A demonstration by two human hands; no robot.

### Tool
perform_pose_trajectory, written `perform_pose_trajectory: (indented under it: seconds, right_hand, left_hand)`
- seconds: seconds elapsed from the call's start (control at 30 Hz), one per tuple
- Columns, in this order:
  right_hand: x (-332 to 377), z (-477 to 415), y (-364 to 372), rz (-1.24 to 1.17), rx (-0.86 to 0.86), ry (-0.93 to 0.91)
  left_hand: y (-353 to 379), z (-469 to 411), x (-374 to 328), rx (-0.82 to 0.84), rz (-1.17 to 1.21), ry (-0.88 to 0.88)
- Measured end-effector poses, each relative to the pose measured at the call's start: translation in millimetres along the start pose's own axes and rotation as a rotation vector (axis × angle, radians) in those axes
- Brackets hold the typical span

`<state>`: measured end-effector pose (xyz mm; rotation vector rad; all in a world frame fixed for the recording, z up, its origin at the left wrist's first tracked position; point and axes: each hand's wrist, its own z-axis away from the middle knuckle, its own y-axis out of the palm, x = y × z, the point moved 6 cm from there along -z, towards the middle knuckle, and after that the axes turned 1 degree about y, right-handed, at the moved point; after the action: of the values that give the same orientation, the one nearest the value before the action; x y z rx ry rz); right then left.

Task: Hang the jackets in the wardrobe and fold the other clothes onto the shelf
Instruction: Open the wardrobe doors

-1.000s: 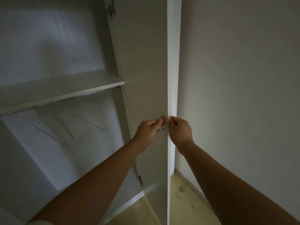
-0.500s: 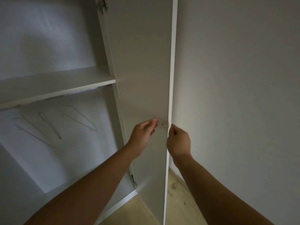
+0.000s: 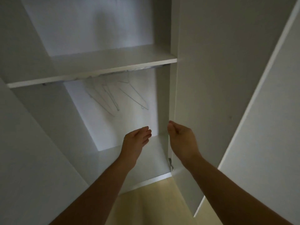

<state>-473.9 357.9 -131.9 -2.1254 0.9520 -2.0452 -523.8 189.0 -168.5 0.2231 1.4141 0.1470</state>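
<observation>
The white wardrobe stands wide open in front of me. Its shelf (image 3: 90, 75) crosses the upper part, and several thin wire hangers (image 3: 116, 98) hang from a rail just under it. My left hand (image 3: 138, 138) is held out in front of the lower compartment, fingers relaxed, holding nothing. My right hand (image 3: 181, 138) hovers by the hinge edge of the right door (image 3: 211, 95), fingers loosely curled and empty, touching nothing that I can make out. No jackets or other clothes are in sight.
The right door is swung out to my right, its white front edge (image 3: 253, 111) running diagonally. A hinge (image 3: 170, 163) sits low on the door. The wardrobe floor panel (image 3: 146, 159) and a strip of pale yellow room floor (image 3: 154, 200) lie below.
Both hands have left the right door's edge, which has swung far open to the right. My view has turned left, onto the wardrobe's interior.
</observation>
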Motion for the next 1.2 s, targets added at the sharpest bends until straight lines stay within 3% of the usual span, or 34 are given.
perform_pose_trajectory:
  seconds: [0.23,0.43,0.63,0.77,0.97,1.2]
  right_hand:
    - [35,-36,127,0.099,0.198,-0.038]
    - [48,-110,223,0.041,0.218,0.083]
    - [60,-173,316,-0.052,0.234,0.247]
    - [57,-199,341,-0.036,0.209,0.281]
    - [53,-213,356,-0.022,0.166,0.333]
    - [53,-209,360,-0.027,0.128,0.396]
  left_hand:
    - [-125,-85,-20,-0.149,0.061,0.008]
    - [-207,-228,-29,-0.222,-0.008,-0.082]
    - [-257,-372,-45,-0.224,-0.362,-0.133]
    - [-264,-432,-41,-0.237,-0.453,-0.162]
    - [-257,-472,-30,-0.271,-0.191,-0.125]
    - [-257,-460,-41,-0.224,-0.004,-0.018]
